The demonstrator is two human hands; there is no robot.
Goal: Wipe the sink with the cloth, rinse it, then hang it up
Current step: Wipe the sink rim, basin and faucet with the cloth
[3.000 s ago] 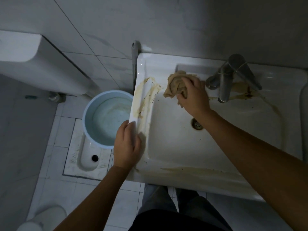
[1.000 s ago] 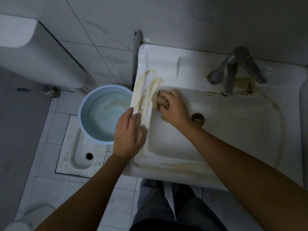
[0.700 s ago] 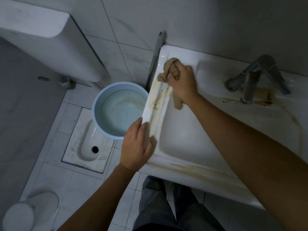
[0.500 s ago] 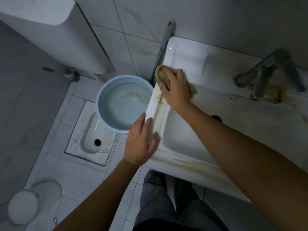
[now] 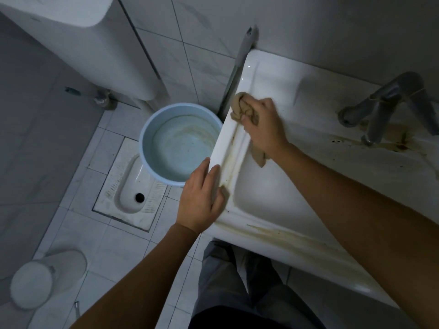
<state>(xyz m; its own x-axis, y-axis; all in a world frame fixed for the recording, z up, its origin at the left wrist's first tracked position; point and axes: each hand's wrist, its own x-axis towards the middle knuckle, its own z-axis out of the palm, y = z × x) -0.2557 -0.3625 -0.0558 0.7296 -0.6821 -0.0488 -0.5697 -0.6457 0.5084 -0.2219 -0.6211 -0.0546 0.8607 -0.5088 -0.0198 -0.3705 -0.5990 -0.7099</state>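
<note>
The white sink (image 5: pixel 280 200) fills the right half of the head view, with brown stains along its left rim and front edge. My right hand (image 5: pixel 263 125) is closed on a bunched tan cloth (image 5: pixel 240 108) and presses it on the stained left rim, near the back corner. A tail of the cloth hangs below the hand into the basin. My left hand (image 5: pixel 202 198) lies flat on the sink's front left corner, fingers resting along the rim, holding nothing. A grey metal tap (image 5: pixel 382 108) stands at the back right, with brown stains at its base.
A light blue bucket (image 5: pixel 178 143) stands on the floor against the sink's left side. A squat toilet pan (image 5: pixel 133 188) is set in the tiled floor, a white cistern (image 5: pixel 78 36) hangs on the wall, and a white bin (image 5: pixel 35 281) sits at bottom left.
My right hand has carried the cloth from the basin's back wall by the tap to the left rim and rubs it there. My left hand stays on the front left corner.
</note>
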